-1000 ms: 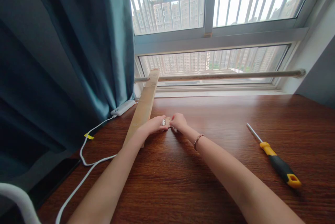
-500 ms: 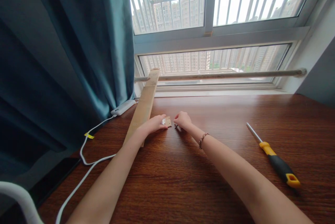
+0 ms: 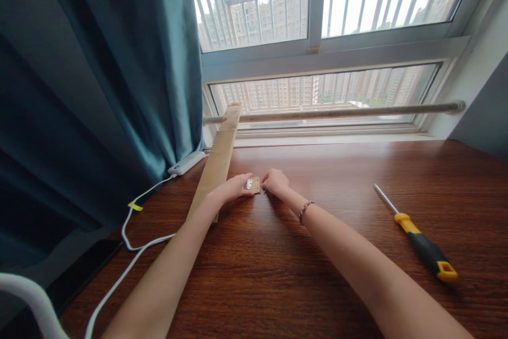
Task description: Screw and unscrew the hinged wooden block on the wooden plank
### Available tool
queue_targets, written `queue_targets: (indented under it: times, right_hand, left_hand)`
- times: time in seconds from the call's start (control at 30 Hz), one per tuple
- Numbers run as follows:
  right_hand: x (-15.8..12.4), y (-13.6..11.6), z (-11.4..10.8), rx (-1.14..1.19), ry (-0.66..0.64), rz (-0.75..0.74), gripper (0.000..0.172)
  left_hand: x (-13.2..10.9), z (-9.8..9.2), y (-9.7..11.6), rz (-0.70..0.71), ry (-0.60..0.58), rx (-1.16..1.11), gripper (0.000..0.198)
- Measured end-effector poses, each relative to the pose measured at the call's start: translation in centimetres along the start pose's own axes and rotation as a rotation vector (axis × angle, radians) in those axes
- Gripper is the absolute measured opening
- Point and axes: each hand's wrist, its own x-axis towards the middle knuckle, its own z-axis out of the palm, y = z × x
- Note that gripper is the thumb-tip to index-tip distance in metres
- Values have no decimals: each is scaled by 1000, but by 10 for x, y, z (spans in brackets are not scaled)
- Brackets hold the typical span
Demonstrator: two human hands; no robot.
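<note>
My left hand (image 3: 235, 186) is closed on a small wooden block (image 3: 256, 185), gripping it between thumb and fingers a little above the brown tabletop. A shiny metal plate with holes (image 3: 249, 184) sits on the block's left part, close to my fingertips. Beside the block's right end is my right hand (image 3: 277, 182), its thumb and fingers pinched together on a small metal piece (image 3: 263, 190). That piece is too small to name, and whether it touches the block I cannot tell. My fingers hide part of both things.
A yellow and black screwdriver (image 3: 423, 246) lies at the right on the wood-grain table (image 3: 286, 275). A long wooden board (image 3: 216, 162) leans on the window rail (image 3: 341, 115). White cables (image 3: 130, 222), a white power strip (image 3: 186, 163) and a blue curtain (image 3: 159, 64) occupy the left.
My right hand has moved slightly left, bringing the small metal piece closer to the block's right end. My left hand stays nearly in place with the block.
</note>
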Motion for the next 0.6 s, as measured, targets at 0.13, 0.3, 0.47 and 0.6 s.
queue_targets:
  times: [0.13,0.3,0.47,0.6]
  right_hand:
    - [-8,-9,-9,-65,-7,26,24]
    - [-21,0,-25,-157,-36,12,27]
    - [-37,52,-52,-253,-40,28,24]
    - [-56,104,-78,-300,-53,74,19]
  left_hand:
    - [0,-1,2,-23,-5,10,56]
    - [-4,-4,13,-18,-3,-12,52]
    - [-4,-4,32,62,15,-31,47]
    - [-2,4,56,90,59,-79,53]
